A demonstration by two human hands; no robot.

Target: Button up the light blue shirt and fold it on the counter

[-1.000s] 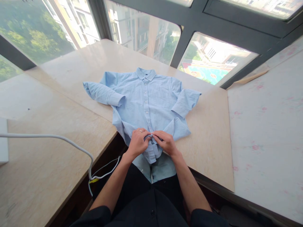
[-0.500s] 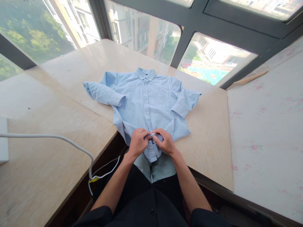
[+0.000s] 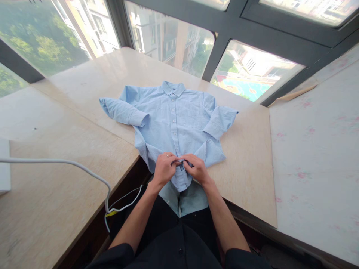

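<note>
A light blue button-up shirt [image 3: 185, 112] lies front side up, its collar toward the window and both sleeves folded inward. Its lower part hangs over the counter's near edge. My left hand [image 3: 165, 169] pinches the front placket near the hem from the left side. Opposite it, my right hand [image 3: 196, 168] grips the same strip of cloth, fingertips almost meeting the left ones. Several white buttons show along the placket above my hands. Whatever button or hole lies between my fingers is hidden. Below the hands, the shirt's bottom flap hangs before my legs.
The shirt rests on a beige stone counter [image 3: 244, 179] with a corner cut in front of me. A white cable [image 3: 73, 163] crosses the left side and drops over the edge. A white object [image 3: 4, 166] sits far left. Dark window frames [image 3: 224, 22] and a flowered wall [image 3: 314, 157] border it.
My right fingers have shifted slightly, and the bit of cloth between both hands is less exposed. The rest of the shirt lies as before.
</note>
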